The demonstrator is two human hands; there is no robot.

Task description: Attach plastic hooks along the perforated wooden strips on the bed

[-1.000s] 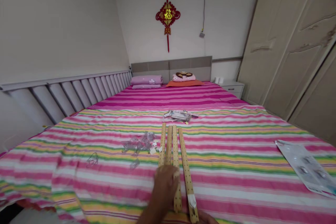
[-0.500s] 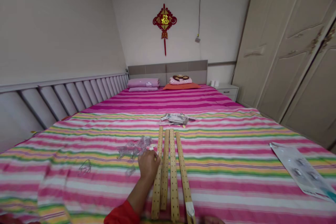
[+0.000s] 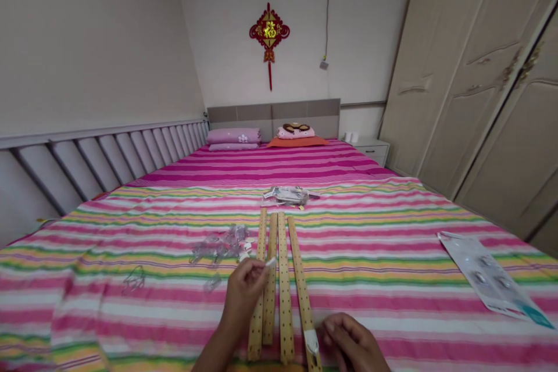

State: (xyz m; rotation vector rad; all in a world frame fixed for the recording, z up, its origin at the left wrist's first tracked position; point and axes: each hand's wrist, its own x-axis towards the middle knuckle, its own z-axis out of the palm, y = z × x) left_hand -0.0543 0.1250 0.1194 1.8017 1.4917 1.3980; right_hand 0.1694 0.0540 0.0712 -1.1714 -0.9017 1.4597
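Note:
Several long wooden slats (image 3: 279, 279) with rows of small holes lie side by side on a striped bedspread (image 3: 370, 244), running away from me. My left hand (image 3: 244, 293) hovers over the leftmost slats, its fingers pinched on a small white piece (image 3: 270, 263). My right hand (image 3: 353, 343) rests low at the near end of the rightmost slat, fingers curled beside a white fitting (image 3: 310, 340) on that slat. A heap of clear plastic pieces (image 3: 222, 247) lies just left of the slats.
A plastic packet of small parts (image 3: 285, 196) lies beyond the slats' far ends. A printed sheet (image 3: 492, 279) lies at the right. Pillows (image 3: 233, 136) sit at the headboard. A wardrobe (image 3: 488, 93) stands along the right, a padded wall panel (image 3: 108, 154) on the left.
My left hand drew back from the clear pieces, now pinching a small white piece above the slats. My right hand came up into view at the rightmost slat's near end.

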